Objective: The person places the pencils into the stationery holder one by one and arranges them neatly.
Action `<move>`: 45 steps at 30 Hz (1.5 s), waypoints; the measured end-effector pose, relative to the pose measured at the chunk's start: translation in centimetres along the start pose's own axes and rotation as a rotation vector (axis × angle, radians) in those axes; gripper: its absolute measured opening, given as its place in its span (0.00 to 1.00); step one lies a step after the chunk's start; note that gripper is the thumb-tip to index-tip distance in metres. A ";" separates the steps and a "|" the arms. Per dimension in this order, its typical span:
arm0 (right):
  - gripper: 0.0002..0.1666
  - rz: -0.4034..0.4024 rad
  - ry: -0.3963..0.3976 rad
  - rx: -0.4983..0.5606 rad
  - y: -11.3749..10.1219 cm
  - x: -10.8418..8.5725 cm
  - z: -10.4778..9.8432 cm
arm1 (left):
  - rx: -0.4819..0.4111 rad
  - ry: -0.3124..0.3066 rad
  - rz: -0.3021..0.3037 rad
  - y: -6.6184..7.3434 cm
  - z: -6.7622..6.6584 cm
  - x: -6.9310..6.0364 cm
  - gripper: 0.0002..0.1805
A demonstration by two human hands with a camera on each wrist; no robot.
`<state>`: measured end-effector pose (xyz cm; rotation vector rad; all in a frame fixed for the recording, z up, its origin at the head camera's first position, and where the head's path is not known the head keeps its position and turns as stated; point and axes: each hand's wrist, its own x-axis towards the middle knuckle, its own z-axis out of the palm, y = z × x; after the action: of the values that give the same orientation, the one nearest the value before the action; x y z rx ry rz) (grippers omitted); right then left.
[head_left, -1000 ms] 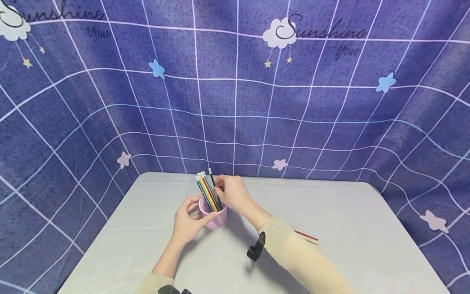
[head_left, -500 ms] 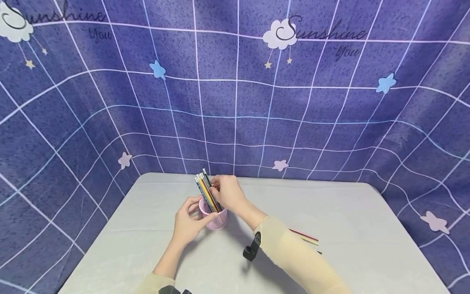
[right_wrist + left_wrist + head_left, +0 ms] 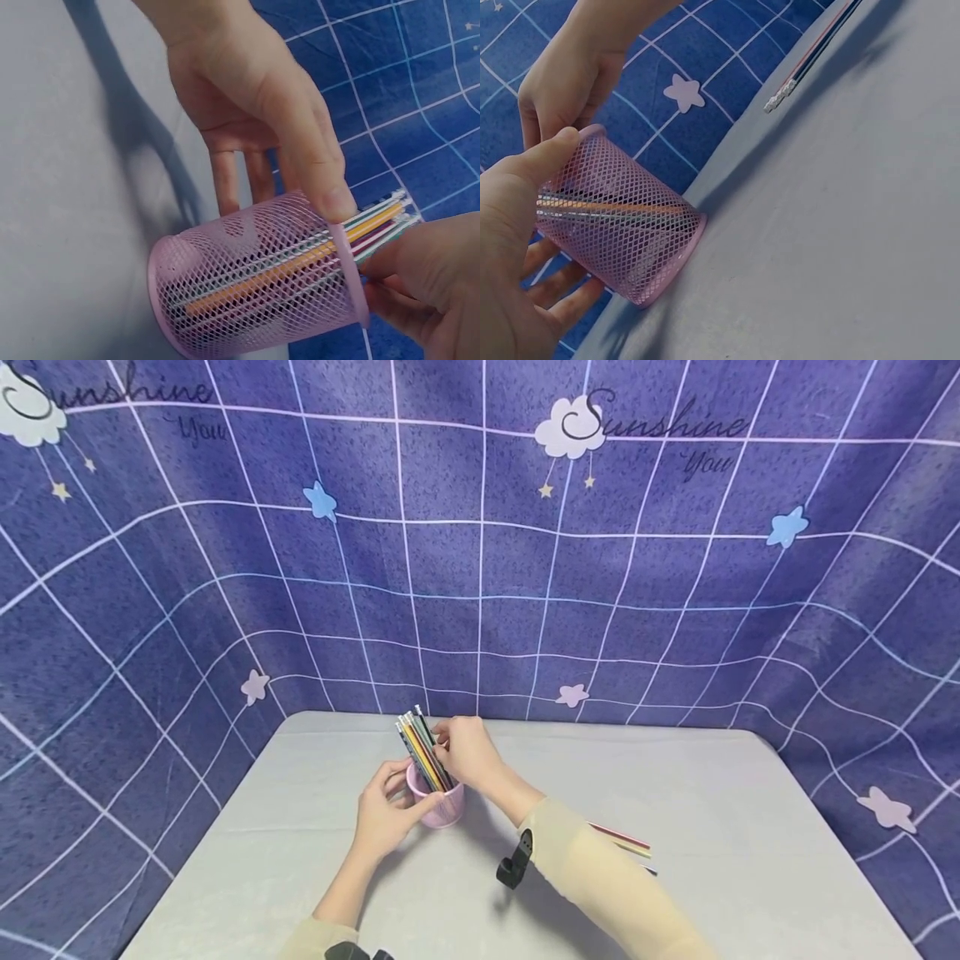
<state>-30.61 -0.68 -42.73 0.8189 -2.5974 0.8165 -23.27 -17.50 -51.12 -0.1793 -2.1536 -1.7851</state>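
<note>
A pink mesh pen cup (image 3: 444,812) stands on the table with several pencils (image 3: 417,752) leaning left in it, their eraser ends up. My left hand (image 3: 384,814) grips the cup, thumb on the near side near the rim and fingers round the far side. At the rim, my right hand (image 3: 472,756) pinches a dark pencil (image 3: 422,720) that stands among the others. In the right wrist view, the right thumb and fingers (image 3: 390,259) sit close against the pencil bunch (image 3: 367,225); which pencil they touch is partly hidden. Orange and pale pencils show through the mesh (image 3: 615,206).
Several loose pencils (image 3: 626,841) lie on the grey-covered table (image 3: 750,877), partly behind the right sleeve (image 3: 600,877). A blue-purple gridded cloth (image 3: 517,635) with stars and clouds hangs behind the table and at both sides.
Over the last second my right hand has shifted slightly left, and the dark pencil's top has tilted left towards the bunch. My left hand and the cup have stayed put.
</note>
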 end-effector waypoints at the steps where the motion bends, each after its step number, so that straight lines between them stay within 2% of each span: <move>1: 0.11 0.001 -0.002 0.004 0.1 0.0 -0.2 | 0.002 0.004 -0.004 0.0 0.0 0.0 0.36; 7: 0.13 -0.041 0.028 0.064 1.2 -0.9 -2.0 | 0.055 0.049 0.015 0.1 0.0 -0.1 0.43; 12: 0.11 -0.086 0.050 0.079 3.1 -2.8 -4.0 | 0.082 0.060 0.050 0.1 0.1 -0.2 0.41; 18: 0.10 -0.035 -0.043 0.034 6.6 -6.2 -6.7 | 0.090 0.052 0.063 -0.3 0.1 -0.4 0.39; 25: 0.05 -0.009 -0.069 -0.055 11.4 -11.1 -8.9 | 0.102 0.051 0.061 -0.2 0.1 -0.4 0.39; 29: 0.04 0.005 -0.111 -0.077 13.3 -13.7 -9.5 | 0.112 0.064 0.065 -0.1 0.2 -0.3 0.39; 35: 0.04 0.030 -0.188 -0.104 14.6 -16.7 -9.4 | 0.109 0.077 0.048 -0.3 0.3 -0.4 0.40; 39: 0.05 0.009 -0.202 -0.120 14.7 -17.6 -9.0 | 0.102 0.090 0.039 -0.3 0.2 -0.5 0.42; 45: 0.05 -0.056 -0.147 -0.170 14.4 -17.9 -8.7 | 0.102 0.095 0.071 -0.4 0.3 -0.3 0.44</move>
<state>-24.09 22.00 -49.73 0.9281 -2.7114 0.5298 -23.21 -17.27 -51.65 -0.1410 -2.1379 -1.6073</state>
